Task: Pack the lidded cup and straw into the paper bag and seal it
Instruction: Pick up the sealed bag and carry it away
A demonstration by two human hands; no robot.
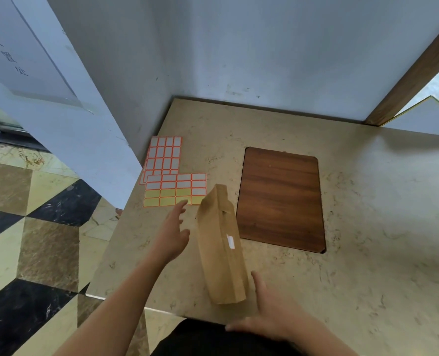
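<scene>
Closest to the camera is the right hand [272, 314], low over the near edge of the counter [367, 227], fingers spread wide and holding nothing. It sits just beside the bottom end of the paper bag [222, 242], and I honestly can't tell if it's touching it or not. A bit of dark clothing shows right under that hand at the bottom of the view.

The bag stands on the counter with its top folded shut, and there's a small white sticker [230, 241] stuck on the fold. No cup or straw visible anywhere, and I can't see inside the bag.

The left hand [173, 232] is out to the left of the bag, also empty with loose open fingers, fingertips pointing toward the label sheets [172, 173]. Those are two overlapping sheets with orange borders, mostly white labels with a couple of yellowish rows on the near one, lying at the counter's left edge.

On the bag's right there's a dark wooden board [280, 199] set flat in the counter. Behind it all is a pale wall, and checkered floor tiles off to the left.
</scene>
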